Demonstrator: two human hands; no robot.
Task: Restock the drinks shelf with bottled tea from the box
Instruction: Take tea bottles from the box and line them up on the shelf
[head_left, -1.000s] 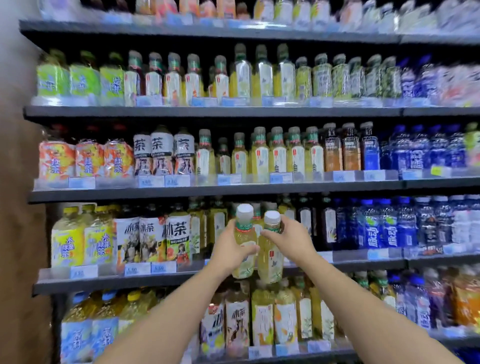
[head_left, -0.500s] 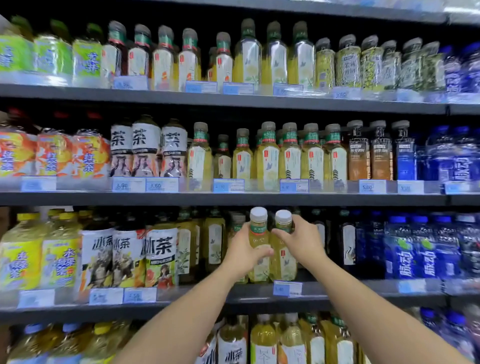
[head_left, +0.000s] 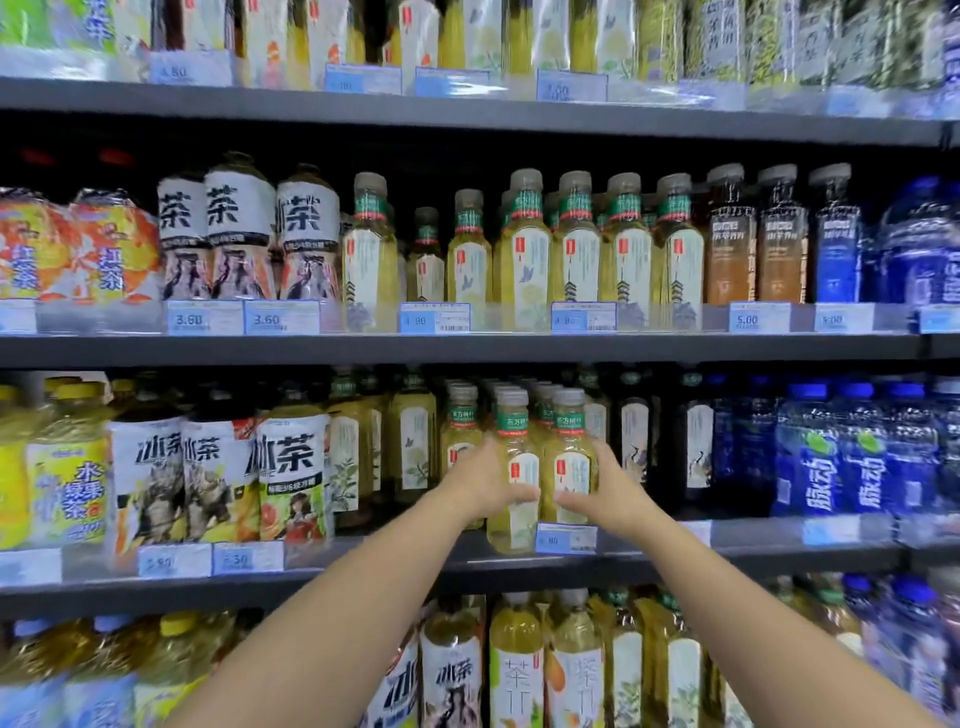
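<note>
Left hand (head_left: 480, 488) and right hand (head_left: 613, 496) around adjacent tea bottles (head_left: 513, 453)

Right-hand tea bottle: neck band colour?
Tea bottle neck band: green, thin red stripe beneath. Head view shows it.

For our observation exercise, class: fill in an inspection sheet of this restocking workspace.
Surface: dark shelf, price tags on its front rail.
Job's things: left tea bottle and right tea bottle, upright at shelf front; box not in view.
Clutter: nothing seen.
Hands: left hand grips left tea bottle; right hand grips right tea bottle.
Cables: nothing seen.
Surroundings: blue bottles to the right; stocked shelves above, below.
</note>
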